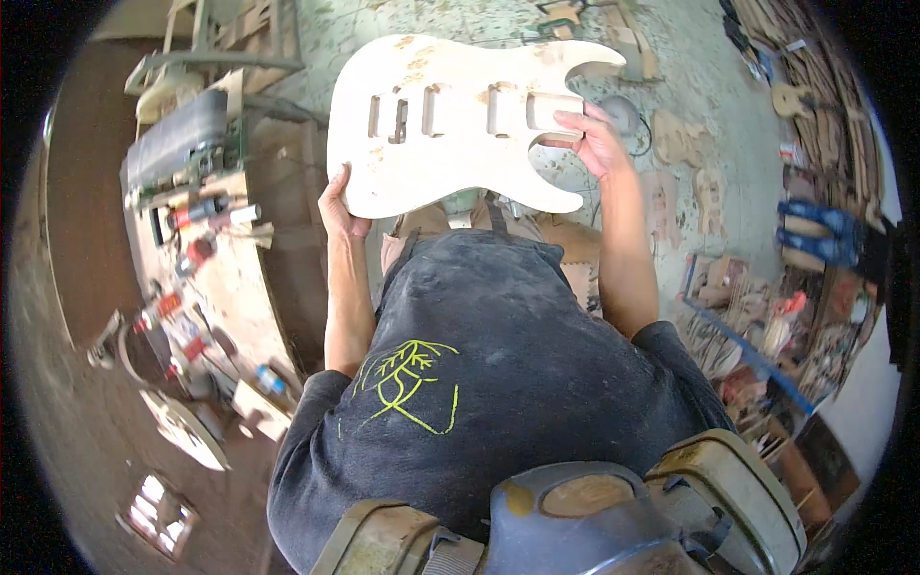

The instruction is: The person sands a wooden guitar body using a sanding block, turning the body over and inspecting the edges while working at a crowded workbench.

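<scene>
Both of my hands hold up a pale wooden electric guitar body, its flat face with several routed cavities turned toward me. Brownish patches mark the wood near its upper edge and around the cavities. My left hand grips the lower left corner, thumb on the face and the other fingers hidden behind. On the other side, my right hand is closed on the neck end between the two horns, with a finger or thumb laid over the face near the neck pocket.
To the left stands a wooden workbench with power tools and a belt sander. More guitar bodies lie on the pale floor at right. Beyond them are a cluttered low shelf and stacked boards. A respirator fills the lower edge.
</scene>
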Motion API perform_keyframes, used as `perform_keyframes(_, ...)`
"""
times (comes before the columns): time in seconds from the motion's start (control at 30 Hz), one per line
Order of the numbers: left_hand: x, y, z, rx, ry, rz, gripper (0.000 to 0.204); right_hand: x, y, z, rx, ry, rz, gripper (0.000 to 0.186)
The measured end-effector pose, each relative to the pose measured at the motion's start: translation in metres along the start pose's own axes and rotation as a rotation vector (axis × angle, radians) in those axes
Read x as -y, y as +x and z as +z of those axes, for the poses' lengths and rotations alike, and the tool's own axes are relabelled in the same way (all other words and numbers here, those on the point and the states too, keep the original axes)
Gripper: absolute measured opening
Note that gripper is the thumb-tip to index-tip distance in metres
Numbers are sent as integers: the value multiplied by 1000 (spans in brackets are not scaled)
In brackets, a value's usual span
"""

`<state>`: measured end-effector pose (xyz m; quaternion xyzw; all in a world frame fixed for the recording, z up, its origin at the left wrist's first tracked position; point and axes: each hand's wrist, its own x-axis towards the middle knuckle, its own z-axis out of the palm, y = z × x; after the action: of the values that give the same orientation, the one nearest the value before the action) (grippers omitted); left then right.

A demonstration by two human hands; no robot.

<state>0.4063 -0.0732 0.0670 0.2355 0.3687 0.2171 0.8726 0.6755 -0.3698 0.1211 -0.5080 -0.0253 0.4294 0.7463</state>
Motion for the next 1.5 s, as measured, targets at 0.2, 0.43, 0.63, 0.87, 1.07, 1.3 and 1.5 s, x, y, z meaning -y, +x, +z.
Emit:
perform_keyframes(0.2, 10, -72, -44, -164, -98, 129, 50, -30, 21, 21, 207, -63, 161, 49)
perform_keyframes(0.43, 19, -126, -119, -136, -292, 288, 55, -61, 14, 83, 331, -112, 184, 73)
perform_keyframes(0.63, 30, -165, -167, -134, -396, 391, 58, -74, 3, 130, 478, -202, 201, 64)
perform_keyframes(0.87, 39, -203, -212, -197, -423, 506, 60, -100, -20, 176, 563, -301, 231, 59)
perform_keyframes(1.07, 39, -234, -226, -229, -519, 590, 61, -119, -18, 201, 662, -324, 290, 61)
perform_keyframes(1.3, 26, -247, -246, -308, -531, 688, 58, -149, -4, 231, 737, -289, 346, 64)
perform_keyframes(1.5, -1, -236, -289, -309, -626, 888, 48, -188, -4, 256, 675, -281, 441, 51)
